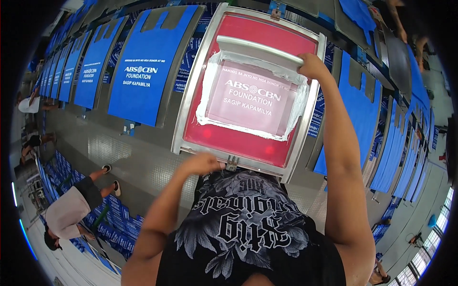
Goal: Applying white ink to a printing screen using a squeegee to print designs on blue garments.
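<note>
The right hand [312,66] is closed around the right end of a long metal squeegee [260,50]. The squeegee lies crosswise over the upper part of a printing frame [200,78], along the top border of the pale panel. Its left end is free of any hand.

The left hand [202,163] is positioned at the near rail of the frame, just beside a small metal clamp [232,164]. Its fingers are curled inward; whether they grip the rail or the clamp cannot be told from this view.

The frame has silver rails and carries a red mesh [234,143]. A pale panel [229,114] with white lettering occupies the middle of the mesh. White ink [205,93] borders the panel on its left, right and near sides, with uneven outer edges. A second clamp [276,9] is located at the far rail.

On each side of the frame, blue bags lie flat on grey boards in a row. The nearest left bag [143,100] bears white lettering; the nearest right bag [350,95] is partly covered by the right forearm. A co-worker [71,209] in a light shirt and dark shorts is at the left, well apart from the frame.
</note>
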Action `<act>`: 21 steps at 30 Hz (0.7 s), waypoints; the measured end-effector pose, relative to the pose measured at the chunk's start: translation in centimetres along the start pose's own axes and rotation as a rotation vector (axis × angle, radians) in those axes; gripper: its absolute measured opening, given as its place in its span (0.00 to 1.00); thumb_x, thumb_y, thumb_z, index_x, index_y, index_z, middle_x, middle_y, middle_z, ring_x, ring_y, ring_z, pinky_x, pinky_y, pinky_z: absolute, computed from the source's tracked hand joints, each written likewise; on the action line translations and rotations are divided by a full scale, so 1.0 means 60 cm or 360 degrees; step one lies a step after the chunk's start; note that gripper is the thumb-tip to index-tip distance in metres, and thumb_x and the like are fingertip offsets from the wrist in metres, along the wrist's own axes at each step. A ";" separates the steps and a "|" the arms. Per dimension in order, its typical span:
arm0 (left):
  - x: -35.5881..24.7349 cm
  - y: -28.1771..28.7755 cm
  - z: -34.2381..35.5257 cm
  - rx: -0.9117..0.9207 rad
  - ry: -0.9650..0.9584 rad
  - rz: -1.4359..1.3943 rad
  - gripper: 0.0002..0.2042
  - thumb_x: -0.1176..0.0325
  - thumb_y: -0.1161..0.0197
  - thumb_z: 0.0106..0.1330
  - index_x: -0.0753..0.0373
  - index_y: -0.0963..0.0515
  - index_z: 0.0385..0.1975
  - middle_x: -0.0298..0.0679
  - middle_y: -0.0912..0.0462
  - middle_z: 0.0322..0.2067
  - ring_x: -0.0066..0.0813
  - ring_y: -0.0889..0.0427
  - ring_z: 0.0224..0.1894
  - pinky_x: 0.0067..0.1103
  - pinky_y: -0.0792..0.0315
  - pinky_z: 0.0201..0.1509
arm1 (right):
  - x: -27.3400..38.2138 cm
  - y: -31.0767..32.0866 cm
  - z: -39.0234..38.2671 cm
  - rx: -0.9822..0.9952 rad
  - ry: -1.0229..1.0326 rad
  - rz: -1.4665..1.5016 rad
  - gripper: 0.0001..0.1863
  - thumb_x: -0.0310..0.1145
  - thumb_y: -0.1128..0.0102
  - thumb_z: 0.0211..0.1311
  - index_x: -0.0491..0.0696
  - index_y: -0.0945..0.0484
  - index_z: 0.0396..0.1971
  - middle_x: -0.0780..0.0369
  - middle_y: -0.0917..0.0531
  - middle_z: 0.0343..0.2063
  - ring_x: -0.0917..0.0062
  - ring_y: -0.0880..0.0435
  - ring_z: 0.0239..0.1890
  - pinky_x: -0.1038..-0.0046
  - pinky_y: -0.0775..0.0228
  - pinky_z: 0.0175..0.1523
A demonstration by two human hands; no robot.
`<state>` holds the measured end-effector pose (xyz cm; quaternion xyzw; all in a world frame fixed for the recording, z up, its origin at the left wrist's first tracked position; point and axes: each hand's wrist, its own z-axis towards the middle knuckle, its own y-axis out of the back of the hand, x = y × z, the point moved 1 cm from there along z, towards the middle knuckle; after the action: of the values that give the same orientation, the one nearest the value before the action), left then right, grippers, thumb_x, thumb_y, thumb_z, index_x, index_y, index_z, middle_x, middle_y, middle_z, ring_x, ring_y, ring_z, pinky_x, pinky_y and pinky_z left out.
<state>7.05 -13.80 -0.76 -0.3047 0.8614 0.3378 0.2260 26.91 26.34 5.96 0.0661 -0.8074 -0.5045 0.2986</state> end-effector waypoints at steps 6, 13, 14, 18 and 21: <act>0.038 -0.152 0.031 0.0115 -0.0046 -0.1196 0.20 0.52 0.45 0.66 0.67 0.21 0.28 0.30 0.24 0.22 0.14 0.29 0.27 0.15 0.33 0.32 | 0.054 -0.021 0.032 -0.0312 0.0475 -0.0439 0.26 0.27 0.45 0.38 0.45 0.23 0.46 0.50 0.20 0.41 0.57 0.21 0.43 0.63 0.30 0.51; -0.023 -0.100 -0.024 0.0208 -0.0327 -0.1395 0.20 0.53 0.49 0.69 0.64 0.23 0.27 0.30 0.24 0.22 0.15 0.28 0.26 0.14 0.32 0.30 | 0.140 -0.030 -0.054 -0.0112 0.0184 -0.0550 0.30 0.25 0.49 0.40 0.51 0.25 0.51 0.54 0.21 0.45 0.60 0.24 0.49 0.64 0.31 0.54; -0.022 -0.100 -0.023 0.0206 -0.0337 -0.1399 0.19 0.54 0.49 0.69 0.65 0.23 0.27 0.30 0.24 0.21 0.15 0.28 0.25 0.13 0.32 0.29 | 0.152 -0.046 -0.093 -0.0130 0.0184 -0.0520 0.30 0.21 0.51 0.37 0.50 0.23 0.48 0.51 0.19 0.39 0.57 0.21 0.44 0.63 0.30 0.50; -0.012 -0.116 -0.016 0.0093 -0.0319 -0.1459 0.19 0.54 0.48 0.68 0.65 0.23 0.24 0.31 0.25 0.19 0.15 0.29 0.21 0.13 0.33 0.26 | 0.208 -0.149 -0.305 -0.0173 0.0201 -0.0420 0.23 0.21 0.46 0.42 0.54 0.22 0.43 0.57 0.20 0.35 0.61 0.22 0.41 0.64 0.30 0.46; -0.018 -0.121 -0.004 0.0093 -0.0300 -0.1448 0.19 0.55 0.47 0.68 0.64 0.23 0.24 0.30 0.25 0.18 0.15 0.29 0.20 0.13 0.33 0.24 | 0.213 -0.220 -0.407 -0.0360 0.0297 -0.0418 0.22 0.20 0.44 0.37 0.49 0.23 0.39 0.61 0.20 0.33 0.67 0.23 0.40 0.66 0.34 0.46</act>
<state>12.69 -17.83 -3.21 -0.6131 0.6251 0.2062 0.4369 27.36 -4.16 7.63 0.1833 -0.6988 -0.6185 0.3091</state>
